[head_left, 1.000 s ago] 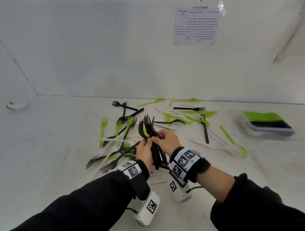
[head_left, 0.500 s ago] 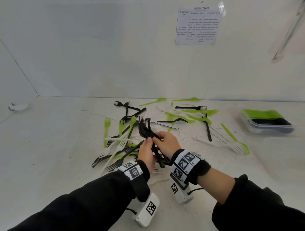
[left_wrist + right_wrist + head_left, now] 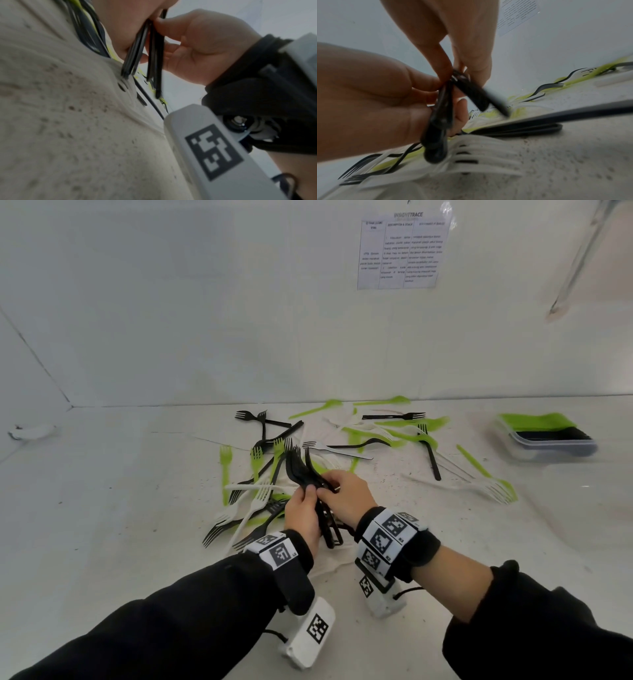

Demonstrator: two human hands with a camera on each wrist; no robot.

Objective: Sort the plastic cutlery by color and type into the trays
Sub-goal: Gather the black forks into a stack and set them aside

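I hold a bundle of black plastic forks (image 3: 299, 465) just above the table, tines pointing away from me. My left hand (image 3: 305, 508) grips it from the left, thumb on top. My right hand (image 3: 344, 494) pinches the handles from the right. The black handles (image 3: 137, 48) hang in two clumps in the left wrist view, with the right hand (image 3: 202, 43) behind them. In the right wrist view the right hand (image 3: 455, 71) pinches from above. There the left hand (image 3: 388, 102) curls round the black bundle (image 3: 440, 121). Green forks (image 3: 225, 463), white forks (image 3: 255, 501) and black forks (image 3: 246, 416) lie scattered around.
Stacked trays (image 3: 548, 440), green and black inside a clear one, stand at the far right. More green cutlery (image 3: 411, 424) and a white fork (image 3: 337, 449) lie toward the back wall. A printed sheet (image 3: 400, 251) hangs on the wall. Bare table lies left and in front.
Both hands have kept hold of the black fork bundle. Its tines have tipped a little lower and away from me, and the right fingers have shifted on the handles.
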